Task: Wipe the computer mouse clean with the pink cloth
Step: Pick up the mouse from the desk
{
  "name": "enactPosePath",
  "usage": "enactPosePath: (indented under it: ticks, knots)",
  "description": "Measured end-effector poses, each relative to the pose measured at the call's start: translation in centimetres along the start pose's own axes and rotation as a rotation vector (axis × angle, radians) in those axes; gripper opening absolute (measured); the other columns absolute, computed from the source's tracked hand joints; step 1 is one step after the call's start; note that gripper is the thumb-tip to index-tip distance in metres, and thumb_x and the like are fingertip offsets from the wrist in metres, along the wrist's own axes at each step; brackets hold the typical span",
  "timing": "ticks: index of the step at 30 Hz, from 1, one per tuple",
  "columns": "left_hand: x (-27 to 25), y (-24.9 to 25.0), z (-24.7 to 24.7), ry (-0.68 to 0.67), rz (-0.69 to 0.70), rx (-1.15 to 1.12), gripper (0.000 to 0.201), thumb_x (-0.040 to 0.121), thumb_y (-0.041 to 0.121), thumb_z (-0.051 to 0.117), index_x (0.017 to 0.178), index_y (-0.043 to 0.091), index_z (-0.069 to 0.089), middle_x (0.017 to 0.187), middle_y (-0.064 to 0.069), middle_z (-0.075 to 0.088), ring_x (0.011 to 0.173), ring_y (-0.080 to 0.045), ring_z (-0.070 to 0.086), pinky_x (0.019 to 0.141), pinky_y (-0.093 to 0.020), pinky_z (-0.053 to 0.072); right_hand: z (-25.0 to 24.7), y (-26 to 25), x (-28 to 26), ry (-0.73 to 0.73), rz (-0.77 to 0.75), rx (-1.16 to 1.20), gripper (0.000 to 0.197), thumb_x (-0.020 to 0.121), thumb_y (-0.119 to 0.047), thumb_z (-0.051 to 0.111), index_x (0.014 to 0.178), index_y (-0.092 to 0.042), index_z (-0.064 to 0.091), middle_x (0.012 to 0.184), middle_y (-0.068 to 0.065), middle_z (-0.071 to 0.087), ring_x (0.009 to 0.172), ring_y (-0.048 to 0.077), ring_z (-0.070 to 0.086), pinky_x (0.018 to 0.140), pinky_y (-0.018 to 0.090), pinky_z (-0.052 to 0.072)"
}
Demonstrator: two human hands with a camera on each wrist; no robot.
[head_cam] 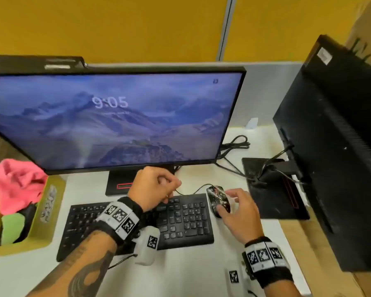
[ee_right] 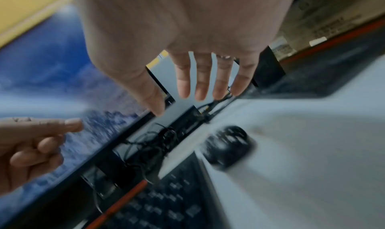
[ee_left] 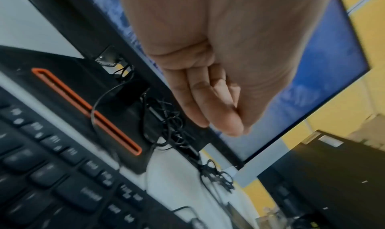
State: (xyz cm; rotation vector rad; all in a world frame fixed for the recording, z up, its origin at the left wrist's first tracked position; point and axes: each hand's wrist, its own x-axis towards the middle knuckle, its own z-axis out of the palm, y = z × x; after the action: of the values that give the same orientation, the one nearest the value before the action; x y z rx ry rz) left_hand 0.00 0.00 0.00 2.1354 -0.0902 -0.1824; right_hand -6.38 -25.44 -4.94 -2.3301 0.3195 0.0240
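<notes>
Yellow partition panels back a white desk (head_cam: 191,273) that carries a lit monitor (head_cam: 116,118) showing 9:05, a black keyboard (head_cam: 180,224) and a second, dark monitor (head_cam: 338,146) seen from behind at the right.

Spread wide with straight fingers, the right hand (head_cam: 240,213) hovers over the computer mouse (head_cam: 219,200); in the right wrist view the mouse (ee_right: 227,145) lies on the desk below and ahead of the fingertips (ee_right: 184,91), apart from them. Whether the thumb touches the mouse in the head view cannot be told.

Just left of that hand, the left hand (head_cam: 156,189) floats above the keyboard's far edge with fingers loosely curled, holding nothing; the mouse cable (head_cam: 193,189) runs beneath it.

Well off to the left of both hands, the pink cloth (head_cam: 17,185) sits bunched on top of a yellow-green box (head_cam: 49,211), with a green cloth (head_cam: 11,228) tucked below it.
</notes>
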Motion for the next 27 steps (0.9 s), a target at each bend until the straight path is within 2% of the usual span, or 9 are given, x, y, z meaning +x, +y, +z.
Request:
enactPosePath:
  ticks: [2, 4, 8, 11, 14, 18, 21, 24, 27]
  knots:
    - [0.5, -1.9, 1.4, 0.041, -0.007, 0.01, 0.017, 0.087, 0.026, 0.084, 0.072, 0.019, 0.079, 0.055, -0.002, 0.073, 0.045, -0.013, 0.067, 0.054, -0.018, 0.052, 1.5, 1.7, 0.7, -0.011, 0.009, -0.055, 0.045, 0.083, -0.029, 0.082, 0.114, -0.038, 0.051, 0.121, -0.008, 0.055, 0.115, 0.017, 0.055, 0.091, 0.029, 0.043]
    - [0.9, -3.5, 2.3, 0.051, -0.004, -0.002, 0.019, 0.087, 0.03, 0.084, 0.072, 0.019, 0.079, 0.059, 0.0, 0.074, 0.052, -0.012, 0.072, 0.062, -0.023, 0.058, 2.5, 2.6, 1.3, -0.043, 0.027, -0.082, 0.055, 0.081, -0.032, 0.082, 0.122, -0.038, 0.047, 0.126, -0.007, 0.051, 0.118, 0.019, 0.054, 0.091, 0.032, 0.048]
    - [1.9, -5.3, 3.8, 0.052, 0.074, -0.025, 0.012, 0.089, 0.027, 0.082, 0.078, 0.021, 0.081, 0.069, 0.003, 0.078, 0.069, -0.02, 0.075, 0.075, -0.031, 0.063, 4.4, 3.4, 2.3, -0.067, -0.013, -0.187, 0.077, 0.078, -0.038, 0.083, 0.14, -0.036, 0.037, 0.136, -0.002, 0.047, 0.125, 0.023, 0.048, 0.099, 0.039, 0.05]
    - [3.3, -5.5, 4.5, 0.023, 0.125, -0.047, 0.01, 0.09, 0.023, 0.081, 0.081, 0.021, 0.081, 0.071, 0.001, 0.079, 0.074, -0.027, 0.076, 0.081, -0.043, 0.065, 4.8, 2.7, 3.1, -0.087, -0.008, -0.212, 0.085, 0.08, -0.036, 0.083, 0.146, -0.035, 0.03, 0.141, 0.003, 0.043, 0.128, 0.027, 0.048, 0.1, 0.04, 0.05]
    - [4.2, -4.9, 5.0, -0.026, 0.188, -0.014, 0.009, 0.09, 0.025, 0.082, 0.081, 0.022, 0.081, 0.071, -0.002, 0.079, 0.074, -0.027, 0.077, 0.081, -0.046, 0.064, 5.0, 2.2, 4.1, -0.094, 0.02, -0.262, 0.085, 0.083, -0.03, 0.079, 0.149, -0.034, 0.025, 0.142, 0.008, 0.045, 0.13, 0.032, 0.049, 0.101, 0.042, 0.05]
    - [5.1, -3.6, 5.5, -0.063, 0.281, 0.055, 0.009, 0.089, 0.024, 0.081, 0.083, 0.017, 0.082, 0.071, 0.0, 0.079, 0.071, -0.023, 0.077, 0.081, -0.044, 0.064, 4.8, 1.6, 5.5, -0.093, 0.022, -0.341, 0.088, 0.073, -0.027, 0.079, 0.145, -0.029, 0.029, 0.124, 0.01, 0.058, 0.12, 0.035, 0.056, 0.097, 0.046, 0.054]
    - [5.0, -3.0, 6.2, -0.067, 0.35, 0.091, 0.012, 0.089, 0.025, 0.081, 0.086, 0.014, 0.082, 0.074, -0.001, 0.08, 0.069, -0.016, 0.076, 0.082, -0.039, 0.064, 4.4, 1.4, 5.6, -0.041, -0.003, -0.321, 0.081, 0.073, -0.03, 0.083, 0.138, -0.024, 0.035, 0.115, 0.009, 0.062, 0.114, 0.034, 0.06, 0.09, 0.038, 0.053]
    - [4.2, -2.6, 6.9, -0.055, 0.398, 0.125, 0.019, 0.091, 0.031, 0.08, 0.087, 0.012, 0.081, 0.077, -0.003, 0.081, 0.071, -0.016, 0.077, 0.077, -0.03, 0.063, 3.7, 1.3, 4.9, 0.052, -0.072, -0.237, 0.082, 0.073, -0.038, 0.088, 0.136, -0.02, 0.038, 0.117, 0.009, 0.06, 0.12, 0.033, 0.058, 0.092, 0.037, 0.05]
    - [2.1, -2.4, 8.0, -0.047, 0.381, 0.152, 0.033, 0.099, 0.04, 0.069, 0.088, 0.011, 0.08, 0.08, -0.003, 0.082, 0.076, -0.02, 0.079, 0.077, -0.032, 0.063, 3.3, 1.1, 3.2, 0.153, -0.175, -0.151, 0.086, 0.071, -0.037, 0.089, 0.14, -0.019, 0.04, 0.13, 0.01, 0.061, 0.124, 0.033, 0.058, 0.098, 0.038, 0.051]
